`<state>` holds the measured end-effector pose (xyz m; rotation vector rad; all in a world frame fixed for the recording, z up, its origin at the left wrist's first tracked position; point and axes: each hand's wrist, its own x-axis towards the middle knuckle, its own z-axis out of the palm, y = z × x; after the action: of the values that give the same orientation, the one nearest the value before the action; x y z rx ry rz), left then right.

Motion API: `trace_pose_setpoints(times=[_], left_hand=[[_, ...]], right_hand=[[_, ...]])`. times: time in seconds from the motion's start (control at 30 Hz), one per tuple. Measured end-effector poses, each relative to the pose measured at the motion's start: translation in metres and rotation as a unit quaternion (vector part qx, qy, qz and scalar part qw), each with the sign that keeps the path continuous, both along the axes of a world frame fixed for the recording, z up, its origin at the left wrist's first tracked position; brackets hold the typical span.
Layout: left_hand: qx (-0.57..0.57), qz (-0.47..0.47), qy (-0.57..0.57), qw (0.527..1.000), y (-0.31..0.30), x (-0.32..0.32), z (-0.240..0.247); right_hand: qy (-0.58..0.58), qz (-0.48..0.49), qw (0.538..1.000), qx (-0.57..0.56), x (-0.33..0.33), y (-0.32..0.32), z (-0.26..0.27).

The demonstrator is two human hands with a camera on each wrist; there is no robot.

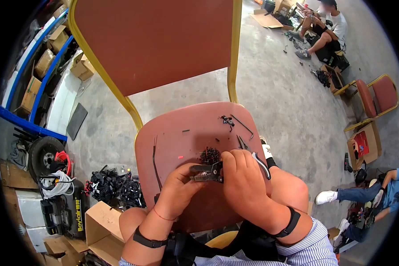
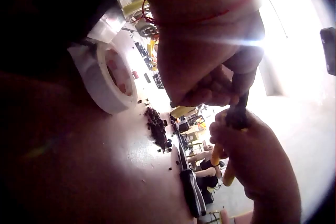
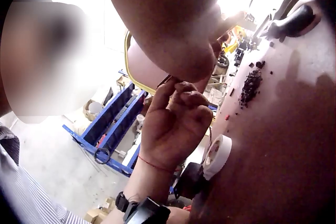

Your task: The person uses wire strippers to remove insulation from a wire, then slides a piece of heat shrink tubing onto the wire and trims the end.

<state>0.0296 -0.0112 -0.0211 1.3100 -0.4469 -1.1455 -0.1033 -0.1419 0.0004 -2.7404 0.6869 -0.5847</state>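
Close together over the red chair seat (image 1: 164,133), both hands work on a dark part (image 1: 204,173). The left hand (image 1: 175,190) pinches it from the left. The right hand (image 1: 246,184) has its fingers curled at its other end; in the left wrist view orange handles (image 2: 229,174) stick out below the right hand (image 2: 262,161). A pile of small black pieces (image 1: 209,155) lies just beyond the hands. A tool with a curved black handle (image 1: 262,166) lies beside the right hand. The right wrist view shows the left palm (image 3: 176,124), the dark part mostly hidden.
On the seat are a hex key (image 1: 244,125), small black parts (image 1: 227,120), a thin cable (image 1: 155,159) and a red scrap (image 1: 180,157). A white tape roll (image 2: 107,79) shows in the wrist views. Black parts (image 1: 115,186) and a cardboard box (image 1: 104,226) stand left; people sit right.
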Motion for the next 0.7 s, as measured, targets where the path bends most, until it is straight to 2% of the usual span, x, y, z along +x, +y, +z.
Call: trace_pose_setpoints(times=[0.7], left_hand=[[0.037,0.017,-0.001,0.999,-0.0013,-0.0017,0.0017]], right_hand=[[-0.003,0.003,1.000,0.005,-0.0012,-0.0002,-0.0008]])
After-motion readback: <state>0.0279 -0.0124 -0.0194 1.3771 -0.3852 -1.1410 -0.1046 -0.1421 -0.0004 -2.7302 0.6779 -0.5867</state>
